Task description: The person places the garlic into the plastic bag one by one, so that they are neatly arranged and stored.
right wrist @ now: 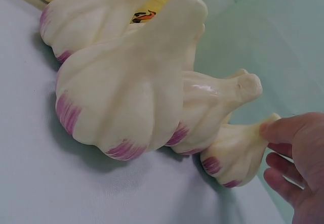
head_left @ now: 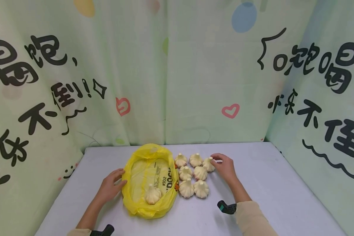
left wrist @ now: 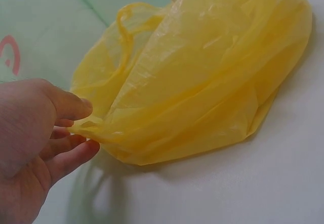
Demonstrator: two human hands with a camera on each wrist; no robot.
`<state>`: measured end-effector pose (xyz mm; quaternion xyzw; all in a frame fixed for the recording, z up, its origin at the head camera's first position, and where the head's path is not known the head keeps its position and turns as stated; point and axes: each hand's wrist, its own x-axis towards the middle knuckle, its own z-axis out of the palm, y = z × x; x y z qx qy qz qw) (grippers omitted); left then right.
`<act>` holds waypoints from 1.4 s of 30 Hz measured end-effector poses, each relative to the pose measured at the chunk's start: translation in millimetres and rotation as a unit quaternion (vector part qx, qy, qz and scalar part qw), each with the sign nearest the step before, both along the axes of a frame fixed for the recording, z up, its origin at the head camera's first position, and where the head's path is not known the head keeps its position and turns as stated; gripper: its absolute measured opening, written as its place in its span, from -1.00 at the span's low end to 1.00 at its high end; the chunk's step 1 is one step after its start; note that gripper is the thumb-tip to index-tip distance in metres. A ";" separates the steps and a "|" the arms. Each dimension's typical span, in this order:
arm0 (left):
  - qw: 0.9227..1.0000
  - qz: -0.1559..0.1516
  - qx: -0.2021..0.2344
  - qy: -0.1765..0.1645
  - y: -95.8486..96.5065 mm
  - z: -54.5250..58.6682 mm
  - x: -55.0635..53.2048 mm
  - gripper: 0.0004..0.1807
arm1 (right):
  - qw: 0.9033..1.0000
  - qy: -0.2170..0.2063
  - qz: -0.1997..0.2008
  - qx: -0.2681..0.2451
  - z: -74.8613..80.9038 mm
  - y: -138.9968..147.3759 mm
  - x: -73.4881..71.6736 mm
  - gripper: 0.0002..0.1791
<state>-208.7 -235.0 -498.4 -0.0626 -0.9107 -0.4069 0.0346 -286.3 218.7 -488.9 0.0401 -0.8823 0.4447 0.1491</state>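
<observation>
My left hand (head_left: 110,186) pinches the left rim of a yellow plastic bag (head_left: 129,203), thumb above and fingers below in the left wrist view. The bag (left wrist: 202,97) lies open on the table, with one garlic bulb (head_left: 152,194) inside near its front. To its right several white garlic bulbs (head_left: 201,189) stand close together in rough rows. At the right end of that group, my right hand (head_left: 225,167) pinches the stem of a garlic bulb (right wrist: 235,155) between thumb and fingers. Purple streaks mark the bulbs' bases in the right wrist view.
A white table (head_left: 271,183) carries everything. Pale green curtains (head_left: 194,82) with black lettering hang behind it and along both sides. Black devices (head_left: 226,207) are worn on both wrists. Dark print shows on the bag's inner side.
</observation>
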 end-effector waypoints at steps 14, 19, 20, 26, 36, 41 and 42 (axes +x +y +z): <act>1.000 0.002 -0.002 -0.011 -1.9 1.3 0.1 -0.47 | 1.000 -0.008 -0.019 -0.013 -3.5 -2.9 -2.8 -0.78; 1.000 0.004 -0.003 -0.017 -1.8 1.4 0.2 -0.46 | 1.000 -0.002 -0.025 -0.017 -4.4 -2.1 -3.5 -0.80; 1.000 0.004 -0.003 -0.018 -1.8 1.5 0.3 -0.46 | 1.000 0.000 -0.026 -0.016 -4.5 -1.9 -3.5 -0.80; 1.000 0.003 -0.003 -0.022 -1.1 3.0 0.8 -0.46 | 0.999 0.011 -0.035 -0.018 -2.9 0.4 -0.8 -0.80; 1.000 -0.001 -0.001 -0.015 -1.4 2.2 -0.7 -0.47 | 0.999 0.014 -0.039 -0.018 -0.3 4.5 6.0 -0.80; 1.000 0.002 -0.004 -0.016 -1.8 0.0 -1.5 -0.46 | 0.999 0.019 -0.037 -0.020 1.4 4.4 7.9 -0.80; 1.000 0.003 -0.004 -0.016 -1.7 -0.1 -1.5 -0.46 | 0.999 0.020 -0.037 -0.020 2.1 4.4 8.4 -0.80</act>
